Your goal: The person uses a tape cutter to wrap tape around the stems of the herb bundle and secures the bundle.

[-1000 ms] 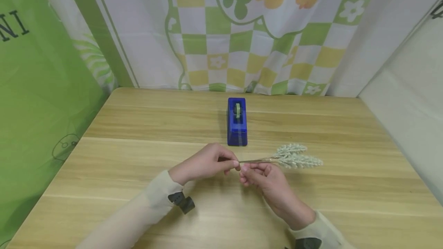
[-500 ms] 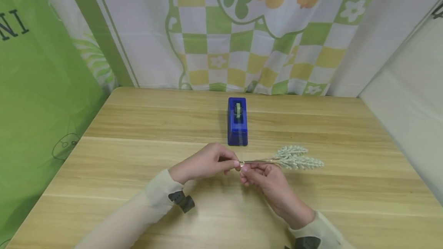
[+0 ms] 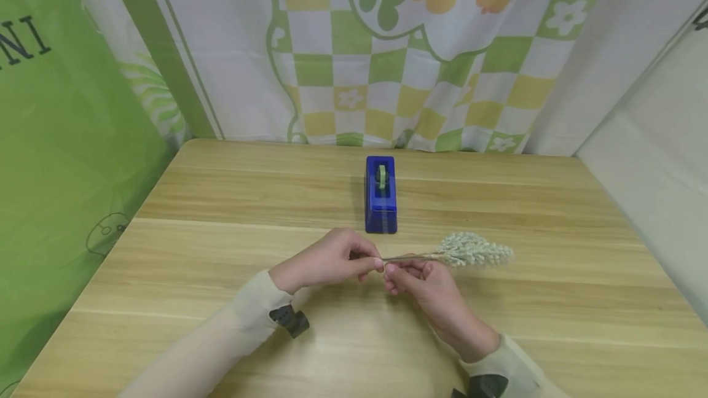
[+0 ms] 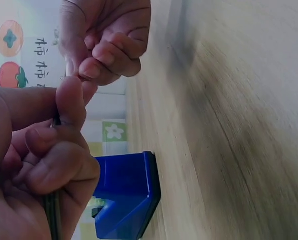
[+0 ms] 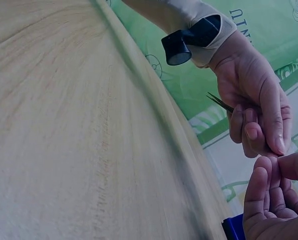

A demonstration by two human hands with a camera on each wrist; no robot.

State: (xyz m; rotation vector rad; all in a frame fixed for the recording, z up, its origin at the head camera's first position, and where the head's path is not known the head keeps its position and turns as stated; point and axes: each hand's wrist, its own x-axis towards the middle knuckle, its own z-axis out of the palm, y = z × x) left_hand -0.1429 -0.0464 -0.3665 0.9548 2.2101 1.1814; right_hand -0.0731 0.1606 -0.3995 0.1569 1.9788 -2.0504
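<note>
My left hand [image 3: 334, 258] pinches the thin stems [image 3: 410, 257] of pale green artificial flower sprigs [image 3: 474, 249], whose fluffy heads point right. In the right wrist view the cut stem ends [image 5: 218, 101] poke out behind the left palm. My right hand [image 3: 439, 296] is just below the stems, close against the left fingertips. Its thumb and forefinger pinch a tiny pale strip [image 3: 385, 267] that looks like clear tape, mostly hidden by the fingers. The left wrist view shows both hands' fingertips [image 4: 69, 92] meeting. Beyond the hands stands a blue tape dispenser [image 3: 381, 221].
A tape roll [image 3: 381, 177] sits in the dispenser. The wood-grain table [image 3: 249, 195] runs back to a checked, flowered curtain [image 3: 348, 66]. Green cloth [image 3: 72, 140] hangs at the left and a pale cloth [image 3: 658, 115] at the right.
The sprig heads turn from two separate spikes into one overlapping bunch. A shiny glint at the stems half a second ago no longer shows. Both hands stay nearly in place.
</note>
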